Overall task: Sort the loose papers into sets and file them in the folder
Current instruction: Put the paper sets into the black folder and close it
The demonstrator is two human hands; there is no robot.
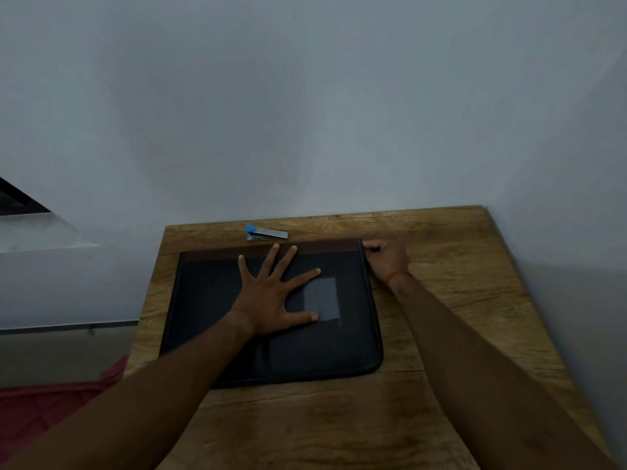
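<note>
left hand (pixel 271 296) flat, fingers spread on closed black folder (pixel 210 300); right hand (pixel 385 256) curled, pinching folder's far right corner; stapler (pixel 266 233) behind.

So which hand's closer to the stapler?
Left. The left hand lies flat on the folder, fingertips just short of the stapler; the right hand grips the folder's far right corner.

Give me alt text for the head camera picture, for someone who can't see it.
A person's left hand presses flat, fingers spread, on a closed black folder on a wooden table, while the right hand pinches the folder's far right corner. A blue-and-silver stapler lies beyond the folder.
</note>
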